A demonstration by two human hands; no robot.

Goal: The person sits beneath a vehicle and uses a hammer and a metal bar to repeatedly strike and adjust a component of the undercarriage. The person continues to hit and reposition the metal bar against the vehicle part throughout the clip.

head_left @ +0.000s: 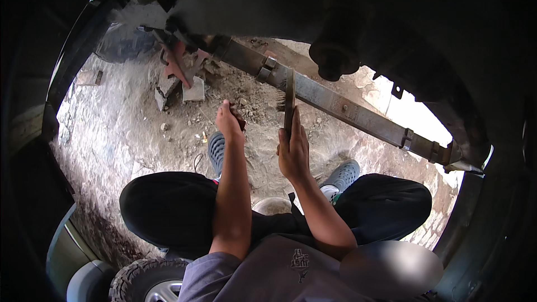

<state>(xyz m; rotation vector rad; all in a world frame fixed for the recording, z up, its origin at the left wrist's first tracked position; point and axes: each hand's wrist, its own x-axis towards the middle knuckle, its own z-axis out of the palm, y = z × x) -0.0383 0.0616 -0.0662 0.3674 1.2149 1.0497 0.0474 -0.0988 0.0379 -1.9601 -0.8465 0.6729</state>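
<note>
I squat under a vehicle's wheel arch. My right hand (293, 148) grips the wooden handle of a wire brush (288, 100), held upright with its bristles facing left, right beside a long rusty leaf spring (347, 109) that runs diagonally from upper left to lower right. My left hand (229, 120) is closed around a small dark object I cannot identify, raised just below and in front of the spring. Both forearms come up from the bottom of the picture between my knees in black trousers.
Dirt and stone ground (123, 128) lies below. A red jack stand on concrete blocks (182, 75) props the chassis at upper left. An axle hub (334, 59) hangs above the spring. A tyre (148, 279) lies behind me at lower left; grey shoes (341, 176) rest on the ground.
</note>
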